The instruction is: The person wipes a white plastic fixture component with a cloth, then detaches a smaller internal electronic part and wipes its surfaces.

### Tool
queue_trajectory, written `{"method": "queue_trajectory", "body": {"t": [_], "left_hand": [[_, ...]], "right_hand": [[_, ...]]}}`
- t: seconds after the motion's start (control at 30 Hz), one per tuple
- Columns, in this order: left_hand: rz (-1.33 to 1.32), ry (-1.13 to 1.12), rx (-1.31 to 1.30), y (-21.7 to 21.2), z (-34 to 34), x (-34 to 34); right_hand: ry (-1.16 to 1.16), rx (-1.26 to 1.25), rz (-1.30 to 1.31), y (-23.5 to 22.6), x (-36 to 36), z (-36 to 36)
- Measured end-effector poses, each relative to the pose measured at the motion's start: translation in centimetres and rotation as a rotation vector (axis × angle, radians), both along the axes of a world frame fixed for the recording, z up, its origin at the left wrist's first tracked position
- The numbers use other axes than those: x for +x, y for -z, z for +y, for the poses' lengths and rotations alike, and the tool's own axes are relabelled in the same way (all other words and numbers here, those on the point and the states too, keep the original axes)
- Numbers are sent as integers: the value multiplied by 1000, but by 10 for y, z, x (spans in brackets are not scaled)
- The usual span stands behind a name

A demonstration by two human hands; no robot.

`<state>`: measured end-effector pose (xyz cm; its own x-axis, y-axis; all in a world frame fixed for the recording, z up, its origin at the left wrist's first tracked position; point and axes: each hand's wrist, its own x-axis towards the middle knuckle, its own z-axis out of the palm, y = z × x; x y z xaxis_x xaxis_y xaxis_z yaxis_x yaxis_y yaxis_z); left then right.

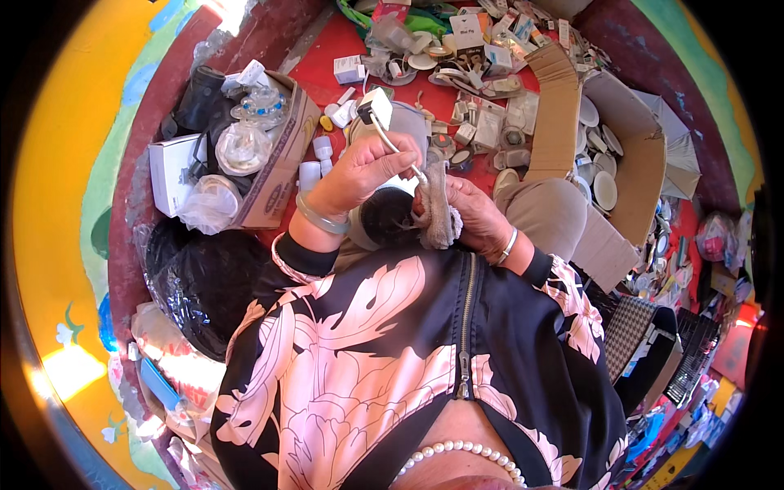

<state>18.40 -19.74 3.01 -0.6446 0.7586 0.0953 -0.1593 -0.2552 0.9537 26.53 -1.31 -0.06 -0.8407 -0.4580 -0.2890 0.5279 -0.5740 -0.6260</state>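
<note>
Between my two hands runs a white cable (398,147), and a white and black plug-like block (376,107) hangs at its upper end. My left hand (367,167) pinches the cable below that block, fingers closed. My right hand (478,214) is wrapped around a greyish-beige cloth (442,214), which is folded about the lower stretch of the cable. What the cable's lower end looks like is hidden in the cloth. A dark round object (387,214) lies below my hands, partly covered by them.
On the left stands a cardboard box (282,175) filled with wrapped goods, beside a black plastic bag (204,278). An open carton (633,184) on the right holds white round discs. Small packages and white fittings (482,82) cover the red floor ahead.
</note>
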Motion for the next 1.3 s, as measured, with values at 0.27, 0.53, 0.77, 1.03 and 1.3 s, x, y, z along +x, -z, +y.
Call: {"method": "queue_trajectory", "body": {"t": [0.27,0.53,0.77,1.03,1.3], "left_hand": [[-27,-60,44,5,-1,0],[-164,-346,6,20,-3,-4],[-108,-392,-162,22,10,-1],[-87,-101,-134,11,14,4],[-123,-21,-195,9,3,-1]], "right_hand": [[-10,70,-137,-11,-9,1],[233,1,-129,-6,1,20],[64,164,56,-2,3,4],[121,109,-5,10,3,4],[234,210,-36,22,-8,25]]}}
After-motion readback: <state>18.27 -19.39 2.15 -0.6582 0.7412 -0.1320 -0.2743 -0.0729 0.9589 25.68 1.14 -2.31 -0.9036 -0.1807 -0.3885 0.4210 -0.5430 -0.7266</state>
